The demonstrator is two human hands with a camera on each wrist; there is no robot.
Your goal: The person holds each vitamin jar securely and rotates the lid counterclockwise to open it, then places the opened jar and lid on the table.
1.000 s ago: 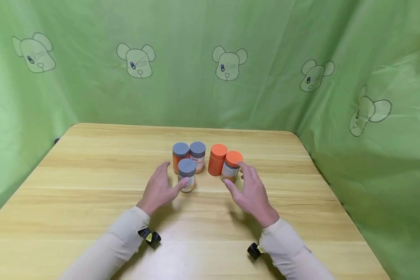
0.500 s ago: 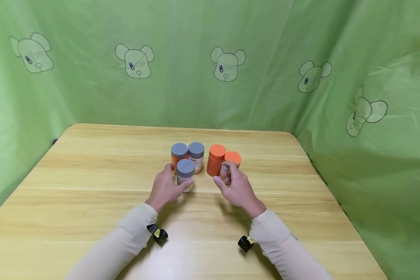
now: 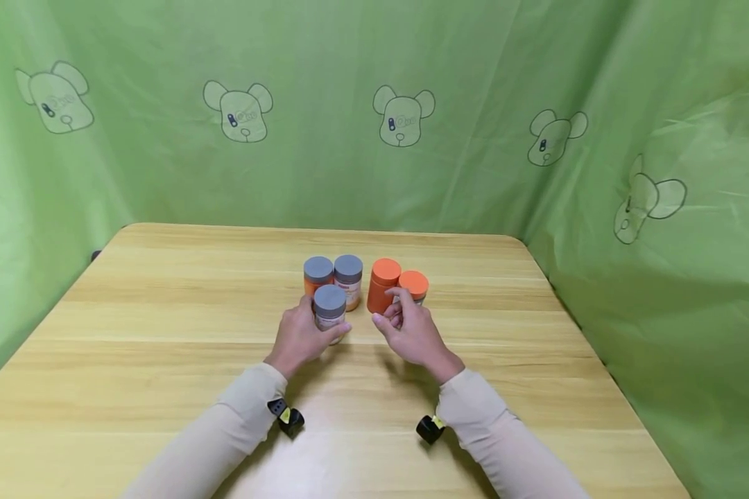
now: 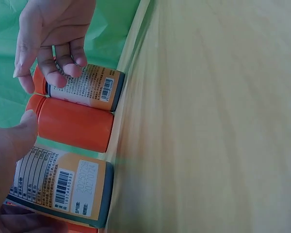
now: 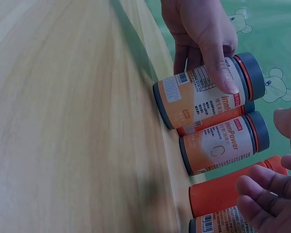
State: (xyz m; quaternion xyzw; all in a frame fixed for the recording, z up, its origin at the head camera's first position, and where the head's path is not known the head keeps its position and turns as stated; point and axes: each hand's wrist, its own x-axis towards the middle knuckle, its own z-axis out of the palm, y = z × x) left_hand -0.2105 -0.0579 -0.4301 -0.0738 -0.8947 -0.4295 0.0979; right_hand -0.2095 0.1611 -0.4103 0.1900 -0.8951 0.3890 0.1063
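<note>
Gripping a grey-lidded white-and-orange plastic jar (image 3: pixel 330 309), the left hand (image 3: pixel 299 338) risked snagging the grey-lidded orange jar (image 3: pixel 318 273) crowded behind; the right hand (image 3: pixel 412 335), fingers loosely parted, held nothing.

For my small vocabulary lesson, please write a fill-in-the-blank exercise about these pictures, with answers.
1. The front grey-lidded jar is held by the person's ____ hand.
2. The head view shows ____ jars altogether.
3. Orange lids top ____ of them.
4. The curtain behind the table is ____.
Missing words: left; five; two; green.
</note>
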